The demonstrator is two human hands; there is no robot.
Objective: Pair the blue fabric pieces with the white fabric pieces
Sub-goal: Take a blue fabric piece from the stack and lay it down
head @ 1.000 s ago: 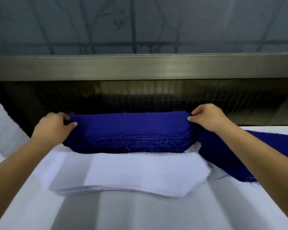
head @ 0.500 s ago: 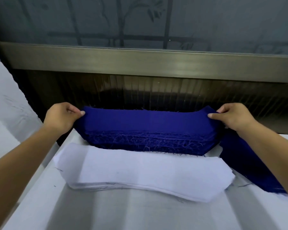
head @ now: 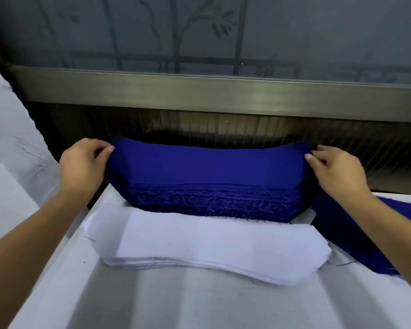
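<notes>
White table [head: 199, 309] under window [head: 199, 32], frame centre: blue stack [head: 209, 172], ends pinched by left hand [head: 81, 165] and right hand [head: 335, 169]; white stack [head: 207, 243] below, untouched; pairing seemingly unstarted.

Brushed metal rail [head: 223, 96] spans the back. Above rail: frosted window [head: 199, 32], grille bars showing through. Below rail: dark ribbed panel [head: 342, 138], then white table [head: 199, 305].

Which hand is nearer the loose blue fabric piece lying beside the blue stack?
Right. The right hand pinches the blue fabric stack beside the loose blue fabric piece; the left hand pinches its opposite end.
</notes>
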